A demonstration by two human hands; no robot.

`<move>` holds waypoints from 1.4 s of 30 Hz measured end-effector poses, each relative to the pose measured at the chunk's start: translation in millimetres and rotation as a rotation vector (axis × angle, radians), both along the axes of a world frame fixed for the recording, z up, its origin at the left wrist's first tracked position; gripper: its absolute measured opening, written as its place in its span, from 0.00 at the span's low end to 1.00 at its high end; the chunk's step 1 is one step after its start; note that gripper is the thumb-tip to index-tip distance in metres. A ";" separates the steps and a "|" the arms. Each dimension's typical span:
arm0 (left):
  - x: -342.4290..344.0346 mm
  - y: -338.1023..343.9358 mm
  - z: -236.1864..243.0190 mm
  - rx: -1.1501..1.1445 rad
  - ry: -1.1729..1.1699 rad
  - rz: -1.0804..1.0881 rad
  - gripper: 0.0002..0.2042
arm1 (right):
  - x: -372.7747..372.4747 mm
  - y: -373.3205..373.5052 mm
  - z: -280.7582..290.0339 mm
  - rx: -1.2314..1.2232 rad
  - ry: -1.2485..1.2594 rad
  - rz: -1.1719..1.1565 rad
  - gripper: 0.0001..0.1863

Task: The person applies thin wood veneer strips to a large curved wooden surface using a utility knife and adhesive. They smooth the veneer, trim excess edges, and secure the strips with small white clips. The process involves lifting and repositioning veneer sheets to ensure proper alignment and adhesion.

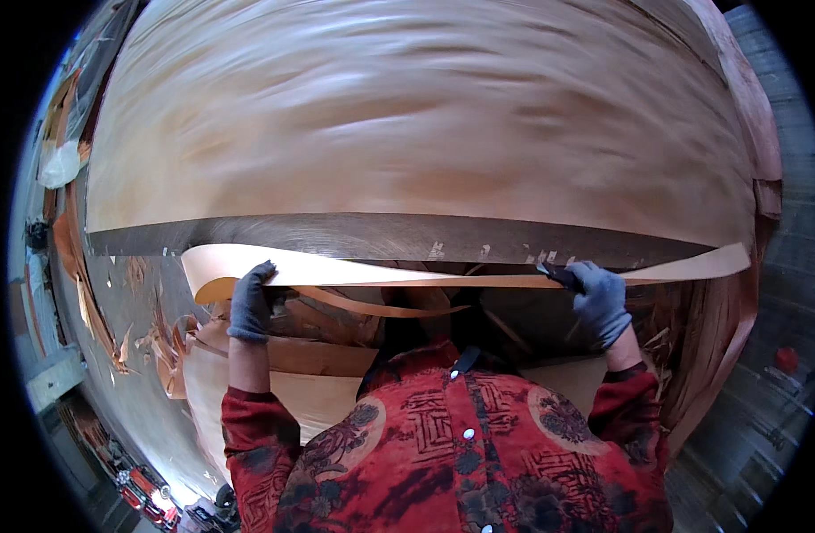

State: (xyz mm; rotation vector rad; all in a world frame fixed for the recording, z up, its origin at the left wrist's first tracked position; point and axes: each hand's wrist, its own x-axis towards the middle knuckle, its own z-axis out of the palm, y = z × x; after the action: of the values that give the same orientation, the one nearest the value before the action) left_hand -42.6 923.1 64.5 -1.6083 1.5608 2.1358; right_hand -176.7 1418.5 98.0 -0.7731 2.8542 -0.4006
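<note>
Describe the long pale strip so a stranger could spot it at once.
Find the big wrinkled tan sheet and the dark band along its near edge. Nearer still, the gloved left hand holds the long pale strip. It is wider and paler than the narrow brown strip below it.

Head cam = L one of a side-by-side pair on the person's head; wide fisheye, aimed steeply down & a bit fwd. Upright, unmirrored, so pic L = person's L. Red patterned shirt (478, 435) fills btm ctr, v. close to lens, seen from abv. L hand (250, 302) & R hand (598, 302) sit approx. mid-ht, farther out than shirt. Broad pale sheet (407, 133) spans the top, fwd of both. Dark strip (372, 235) bows from fisheye bend; black corners frame the rounded field, w/ surroundings squeezed along L & R rims.
</note>
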 end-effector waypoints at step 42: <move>-147.8 111.5 -18.9 -1.147 0.313 -1.438 0.14 | -37.1 -64.9 -80.7 -0.145 0.193 -0.414 0.22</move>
State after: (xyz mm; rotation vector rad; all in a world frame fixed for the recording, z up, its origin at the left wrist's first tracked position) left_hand -190.5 1034.6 45.6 0.2474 2.8271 0.6367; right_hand -213.7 1353.5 17.3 -0.2417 3.1947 -0.6213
